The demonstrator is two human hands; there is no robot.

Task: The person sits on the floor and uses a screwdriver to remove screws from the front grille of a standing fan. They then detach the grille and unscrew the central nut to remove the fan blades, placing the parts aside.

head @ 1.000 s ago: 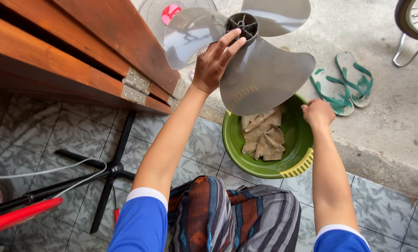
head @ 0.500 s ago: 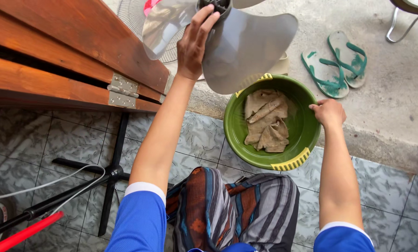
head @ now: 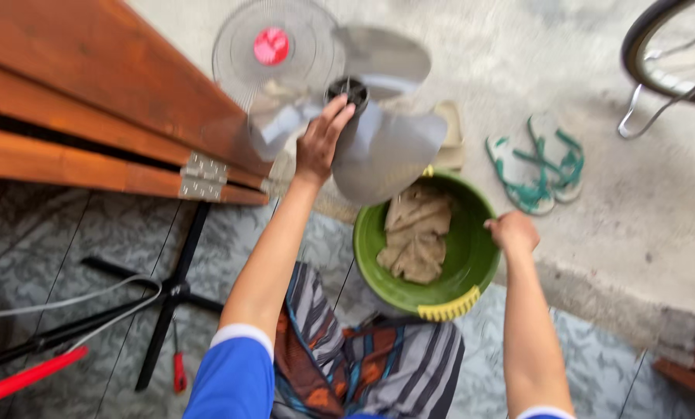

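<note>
Holding a fan blade (head: pixel 386 151) over a green basin (head: pixel 471 264).
The blade is grasped at its hub by the left hand (head: pixel 320 143); the right hand (head: pixel 513 230) is clenched on the basin's right rim, a cloth (head: pixel 415 233) lying inside.

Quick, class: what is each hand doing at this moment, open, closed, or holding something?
Left hand: closed on the grey fan blade, gripping it near its dark hub.
Right hand: closed in a fist at the green basin rim; anything inside it cannot be told.
</note>
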